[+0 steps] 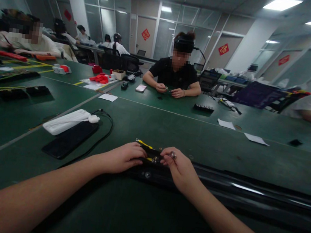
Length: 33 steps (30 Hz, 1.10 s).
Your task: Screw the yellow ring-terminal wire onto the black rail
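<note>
A long black housing (234, 190) lies across the green table before me, its left end between my hands. At that end my left hand (123, 158) is closed on the housing, thumb on the near side and fingers over it. My right hand (181, 169) is pinched at the housing's opening; whatever its fingertips hold is hidden. A shiny round piece (173, 155) shows on its fingers. Between the hands, small metal parts (155, 159) sit inside the opening. A yellow wire (144, 144) with a ring terminal sticks out past my left fingertips.
Left of my hands lie a black phone (69, 139), a white pack (67, 121) and a black cable (111, 126). Across the table (143, 118) a person (175, 73) handles small parts. Paper slips (226, 124), a black block (203, 108) and red parts (101, 78) lie farther back.
</note>
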Available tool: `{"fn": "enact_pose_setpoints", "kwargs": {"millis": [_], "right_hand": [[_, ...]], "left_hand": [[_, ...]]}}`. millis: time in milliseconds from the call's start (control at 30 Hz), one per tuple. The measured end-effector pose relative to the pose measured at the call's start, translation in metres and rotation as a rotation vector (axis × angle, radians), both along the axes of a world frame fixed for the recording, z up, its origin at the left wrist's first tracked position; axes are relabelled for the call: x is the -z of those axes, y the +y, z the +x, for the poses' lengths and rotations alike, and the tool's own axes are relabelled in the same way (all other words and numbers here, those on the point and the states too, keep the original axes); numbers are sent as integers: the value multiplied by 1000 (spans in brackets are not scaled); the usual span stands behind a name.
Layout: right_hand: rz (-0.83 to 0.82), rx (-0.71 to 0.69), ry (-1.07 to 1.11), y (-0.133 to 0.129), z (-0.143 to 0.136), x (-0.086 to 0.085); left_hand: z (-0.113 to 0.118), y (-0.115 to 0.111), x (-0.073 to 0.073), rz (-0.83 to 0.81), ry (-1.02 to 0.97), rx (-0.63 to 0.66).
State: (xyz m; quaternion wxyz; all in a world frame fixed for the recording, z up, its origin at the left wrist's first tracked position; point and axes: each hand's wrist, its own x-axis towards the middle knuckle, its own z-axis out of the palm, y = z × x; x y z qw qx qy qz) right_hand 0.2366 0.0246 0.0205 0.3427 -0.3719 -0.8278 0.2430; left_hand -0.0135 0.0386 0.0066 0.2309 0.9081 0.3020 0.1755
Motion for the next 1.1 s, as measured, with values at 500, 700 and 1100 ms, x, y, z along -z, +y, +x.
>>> {"fn": "enact_pose_setpoints", "kwargs": {"millis": [500, 700, 1100], "right_hand": [[-15, 17, 32, 0, 1, 1], [-7, -33, 28, 0, 2, 3], [-7, -52, -3, 1, 2, 2]], "left_hand": [[0, 0, 0, 5, -31, 0], [0, 0, -1, 4, -23, -3], [-1, 0, 1, 1, -34, -10]]}}
